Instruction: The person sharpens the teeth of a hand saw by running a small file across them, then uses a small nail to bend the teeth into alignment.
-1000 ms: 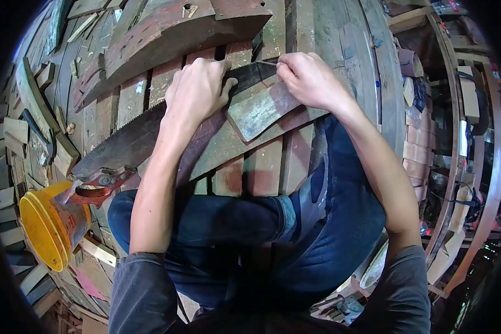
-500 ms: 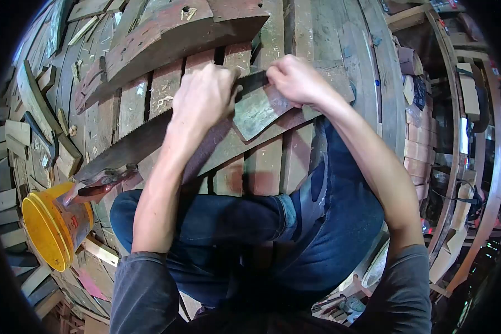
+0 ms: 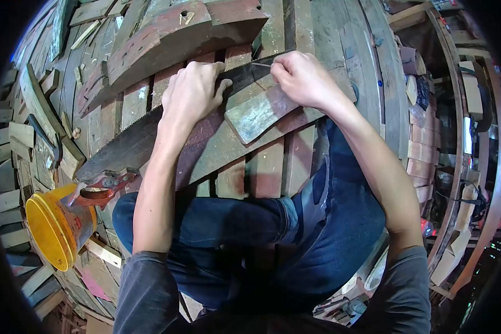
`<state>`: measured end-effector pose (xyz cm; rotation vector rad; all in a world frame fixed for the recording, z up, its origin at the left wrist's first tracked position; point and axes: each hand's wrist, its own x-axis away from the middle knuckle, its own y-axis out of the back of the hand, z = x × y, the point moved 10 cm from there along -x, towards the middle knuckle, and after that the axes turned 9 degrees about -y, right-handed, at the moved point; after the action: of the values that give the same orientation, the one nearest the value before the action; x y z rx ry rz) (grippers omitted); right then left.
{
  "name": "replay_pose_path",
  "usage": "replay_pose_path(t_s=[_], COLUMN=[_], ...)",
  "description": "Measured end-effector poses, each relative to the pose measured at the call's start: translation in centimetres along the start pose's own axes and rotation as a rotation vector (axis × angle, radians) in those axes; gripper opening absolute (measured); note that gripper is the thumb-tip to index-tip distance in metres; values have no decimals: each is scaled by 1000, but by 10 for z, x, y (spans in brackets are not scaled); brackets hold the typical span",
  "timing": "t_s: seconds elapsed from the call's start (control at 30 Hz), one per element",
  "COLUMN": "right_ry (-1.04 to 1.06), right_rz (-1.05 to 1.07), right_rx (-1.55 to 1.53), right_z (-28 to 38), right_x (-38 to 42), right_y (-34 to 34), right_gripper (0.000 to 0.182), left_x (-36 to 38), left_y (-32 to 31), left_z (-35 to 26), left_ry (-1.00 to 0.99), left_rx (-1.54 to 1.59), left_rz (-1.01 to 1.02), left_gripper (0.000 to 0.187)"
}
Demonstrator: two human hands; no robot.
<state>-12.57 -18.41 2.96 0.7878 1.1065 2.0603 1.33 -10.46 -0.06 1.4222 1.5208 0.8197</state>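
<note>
A long hand saw (image 3: 129,138) lies slantwise across the boards, teeth facing up and away, its red-brown handle at the lower left. My left hand (image 3: 193,92) grips the middle of the blade with bent fingers. Near the blade's far right end, my right hand (image 3: 301,78) pinches a thin dark tool (image 3: 261,64), which touches the toothed edge. A pale, worn wooden block (image 3: 259,114) rests beside the blade under my right hand. Beneath it is a wide plank (image 3: 220,150).
A thick reddish beam (image 3: 175,42) lies beyond the saw. At the left are a yellow bucket (image 3: 53,228), a curved timber (image 3: 42,111) and a black-handled tool (image 3: 43,138). Bricks (image 3: 423,145) and wooden framing (image 3: 448,139) stand at the right.
My left hand has shifted slightly left along the blade. My right hand has moved a little right, and the thin tool now shows. The saw handle is more visible.
</note>
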Motion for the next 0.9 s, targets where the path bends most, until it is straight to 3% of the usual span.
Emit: replay_pose_path(t_s=[0.9], right_ry=[-18], right_rz=[5], right_rx=[57], right_z=[5], right_x=[-5], right_y=[-18], right_gripper=[33], left_x=[2], left_y=[-4], left_z=[-5], left_ry=[-4], left_rx=[-3], left_rz=[16], left_gripper=[30])
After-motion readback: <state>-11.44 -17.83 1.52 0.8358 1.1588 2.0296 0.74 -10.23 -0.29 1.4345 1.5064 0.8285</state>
